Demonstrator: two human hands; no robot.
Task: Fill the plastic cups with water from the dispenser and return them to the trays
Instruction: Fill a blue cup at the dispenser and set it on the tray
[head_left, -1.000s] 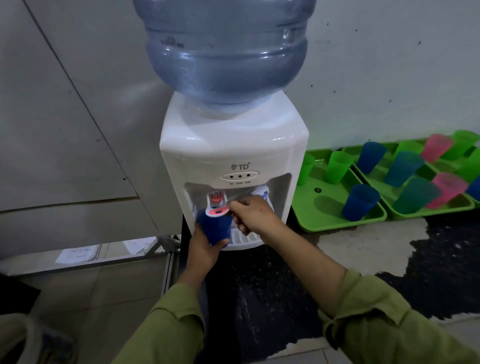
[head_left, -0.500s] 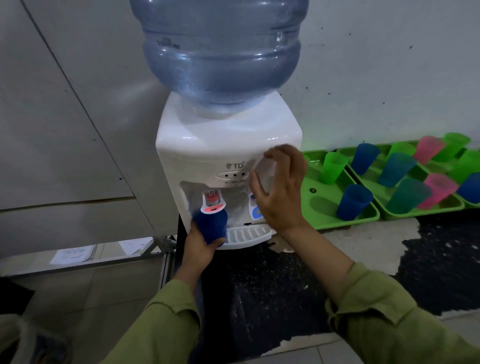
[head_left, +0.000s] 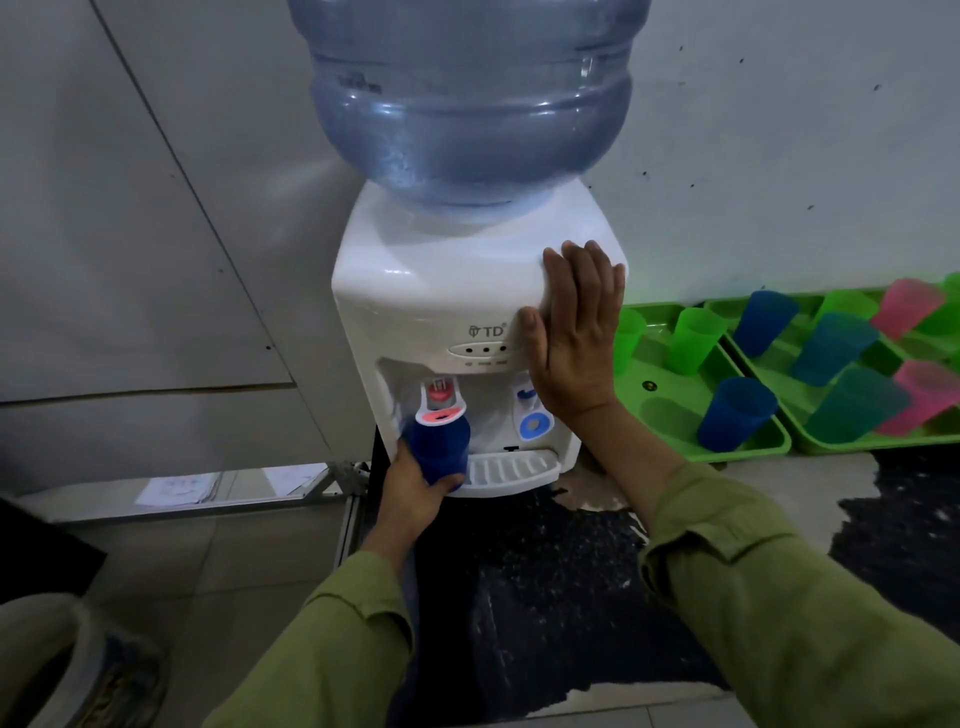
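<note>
We are wrapping our left hand around the blue cup, pressing it under the red tap. Our right hand is lying flat and empty, bracing the dispenser; we are judging it best to keep the cup upright, ahead of returning it to the green trays.

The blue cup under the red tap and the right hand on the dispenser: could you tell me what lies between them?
In the head view, only the dispenser's white recess between blue cup and right hand, with the blue tap.
</note>
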